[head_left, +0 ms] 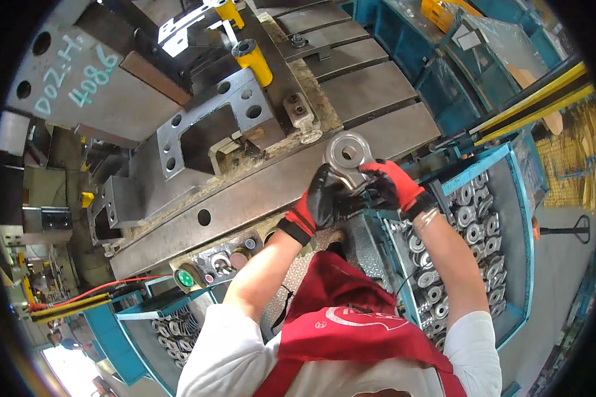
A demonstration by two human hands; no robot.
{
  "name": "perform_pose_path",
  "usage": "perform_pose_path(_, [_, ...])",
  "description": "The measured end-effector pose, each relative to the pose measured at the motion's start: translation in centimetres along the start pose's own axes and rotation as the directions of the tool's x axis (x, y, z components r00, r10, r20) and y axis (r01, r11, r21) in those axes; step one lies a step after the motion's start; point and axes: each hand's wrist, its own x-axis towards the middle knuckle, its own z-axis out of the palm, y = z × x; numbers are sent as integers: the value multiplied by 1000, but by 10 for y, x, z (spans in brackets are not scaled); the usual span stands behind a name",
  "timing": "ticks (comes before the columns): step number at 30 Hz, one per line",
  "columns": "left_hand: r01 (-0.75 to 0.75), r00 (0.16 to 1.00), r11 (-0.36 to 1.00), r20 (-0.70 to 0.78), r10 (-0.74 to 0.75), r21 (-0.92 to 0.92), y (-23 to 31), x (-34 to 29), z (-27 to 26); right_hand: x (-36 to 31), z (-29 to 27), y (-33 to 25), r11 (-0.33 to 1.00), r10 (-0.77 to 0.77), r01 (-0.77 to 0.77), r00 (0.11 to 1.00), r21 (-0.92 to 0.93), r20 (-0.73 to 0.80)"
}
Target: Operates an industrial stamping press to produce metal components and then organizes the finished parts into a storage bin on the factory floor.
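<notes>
Between my two hands is a shiny round metal part [336,155] with a raised ring, a centre hole and a narrower lower end, held up at the front edge of the press bed. My left hand [321,197], in a red and black glove, grips the part's lower left side. On its lower right side, my right hand [396,186] in a matching glove is closed. Some fingertips are hidden behind the part. Left of the part lies a steel die plate [248,106] with several holes and a large opening.
A blue bin [518,264] full of similar metal parts stands right of me; another blue bin [136,317] of parts is at lower left. Yellow posts [253,63] rise from the die. A control panel with a green button [185,278] sits below the bed's edge.
</notes>
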Motion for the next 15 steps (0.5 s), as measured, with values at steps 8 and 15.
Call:
perform_pose_path(8, [-36,997,998,-66,40,60,21,14,2,12,35,-55,956,-88,69,995,-285,-53])
perform_pose_path(15, [-20,947,998,-320,38,59,-10,-13,36,-7,37,5,958,-77,-62,884,-279,-460])
